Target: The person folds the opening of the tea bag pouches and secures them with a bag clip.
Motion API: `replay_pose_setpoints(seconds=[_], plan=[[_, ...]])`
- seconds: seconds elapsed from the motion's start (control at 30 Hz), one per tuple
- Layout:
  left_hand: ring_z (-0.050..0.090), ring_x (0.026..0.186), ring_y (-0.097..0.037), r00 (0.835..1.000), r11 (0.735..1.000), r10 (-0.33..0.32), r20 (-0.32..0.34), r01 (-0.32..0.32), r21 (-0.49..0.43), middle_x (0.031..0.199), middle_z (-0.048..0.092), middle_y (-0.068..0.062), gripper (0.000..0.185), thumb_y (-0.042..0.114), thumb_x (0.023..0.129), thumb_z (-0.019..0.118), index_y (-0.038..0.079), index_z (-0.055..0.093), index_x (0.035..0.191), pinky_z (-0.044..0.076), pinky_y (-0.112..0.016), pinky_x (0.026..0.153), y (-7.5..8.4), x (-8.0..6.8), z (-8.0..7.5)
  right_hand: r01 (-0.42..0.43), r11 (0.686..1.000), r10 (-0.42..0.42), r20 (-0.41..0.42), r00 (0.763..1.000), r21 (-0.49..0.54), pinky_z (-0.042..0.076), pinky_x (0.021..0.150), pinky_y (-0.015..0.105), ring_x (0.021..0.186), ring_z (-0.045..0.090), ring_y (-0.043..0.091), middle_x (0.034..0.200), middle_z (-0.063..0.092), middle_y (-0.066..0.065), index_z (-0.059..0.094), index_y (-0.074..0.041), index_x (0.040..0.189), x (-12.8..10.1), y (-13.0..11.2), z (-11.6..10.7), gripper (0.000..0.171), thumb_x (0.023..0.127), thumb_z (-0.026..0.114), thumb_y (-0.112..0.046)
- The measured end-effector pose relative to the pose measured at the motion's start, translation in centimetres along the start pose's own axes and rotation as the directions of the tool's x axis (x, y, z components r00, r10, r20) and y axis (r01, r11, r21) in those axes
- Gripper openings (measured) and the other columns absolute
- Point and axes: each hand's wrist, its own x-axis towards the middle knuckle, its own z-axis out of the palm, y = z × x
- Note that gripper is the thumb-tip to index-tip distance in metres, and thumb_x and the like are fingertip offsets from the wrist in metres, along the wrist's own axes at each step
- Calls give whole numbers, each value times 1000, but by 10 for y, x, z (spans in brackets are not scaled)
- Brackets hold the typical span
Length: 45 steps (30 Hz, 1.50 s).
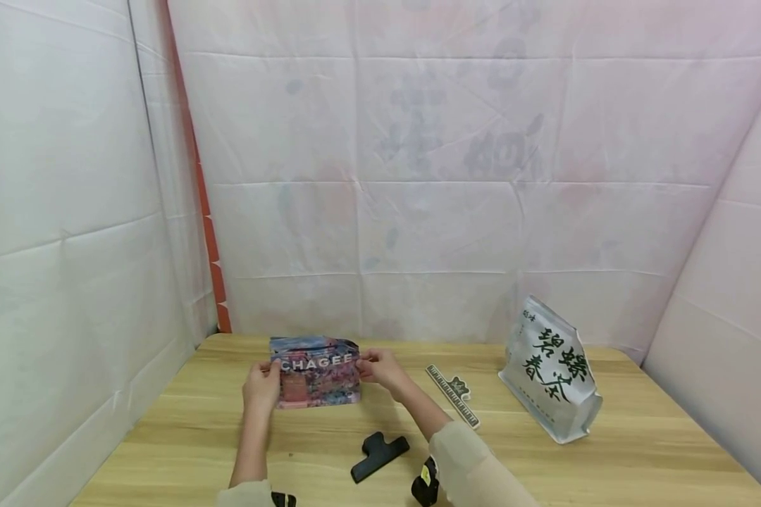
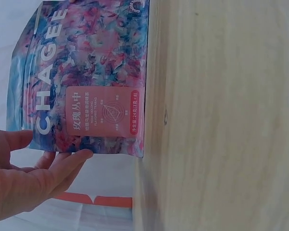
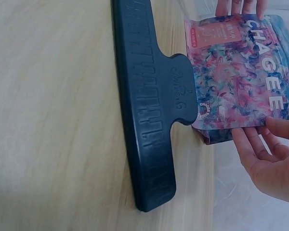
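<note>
A colourful pouch [image 1: 315, 381] printed CHAGEE stands upright on the wooden table [image 1: 640, 458], near its far edge. My left hand [image 1: 268, 367] pinches the pouch's upper left corner and my right hand [image 1: 364, 360] pinches its upper right corner. In the left wrist view the left hand [image 2: 50, 147] has its thumb on the printed front of the pouch [image 2: 86, 82] and its fingers along the edge. In the right wrist view the right hand [image 3: 262, 132] holds the pouch [image 3: 241, 72] by the side near the last letter, thumb in front and fingers behind.
A black bag clip [image 1: 378, 455] [image 3: 149, 110] lies on the table in front of the pouch, between my forearms. A long flat ruler-like clip [image 1: 452, 394] lies to the right. Beyond it a white tea bag [image 1: 552, 370] with dark characters stands. White cloth walls enclose the table.
</note>
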Motion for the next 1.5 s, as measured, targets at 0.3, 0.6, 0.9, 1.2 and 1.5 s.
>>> replay_pose_setpoints(seconds=[0.3,0.6,0.9,1.2,1.5], plan=[[51,95,-46,999,1000,27,20,-27,9,103,54,-33,41,22,97,41,-16,47,112,42,-51,80,2,-1,5,-4,1000,5,7,1000,-28,48,80,45,87,59,36,92,57,19,52,15,109,-8,2,-8,24,94,49,-4],[51,95,-48,999,998,42,30,-43,43,100,55,-33,43,22,98,40,-17,47,112,42,-52,79,6,-2,10,-20,1000,20,11,1000,16,46,84,45,92,58,37,102,55,20,50,15,113,-13,5,-15,26,95,48,-5],[49,101,-47,999,999,26,34,-27,38,108,53,-34,41,20,98,39,-16,47,116,41,-53,84,8,0,14,-29,998,31,-21,999,61,45,85,48,92,58,35,101,55,20,50,15,117,-13,7,-20,29,95,48,-3],[49,101,-48,998,997,52,39,-54,54,109,52,-34,39,17,99,35,-16,47,117,41,-54,84,7,1,16,-6,995,7,-13,1000,103,44,86,48,90,59,31,98,55,17,51,15,114,-13,16,-25,28,94,50,-4],[49,101,-48,996,994,80,39,-83,72,108,53,-33,36,14,98,36,-16,49,115,40,-53,86,6,2,15,-25,989,25,3,1000,147,43,88,48,90,58,26,101,54,17,50,15,114,-16,17,-28,28,94,49,-4]])
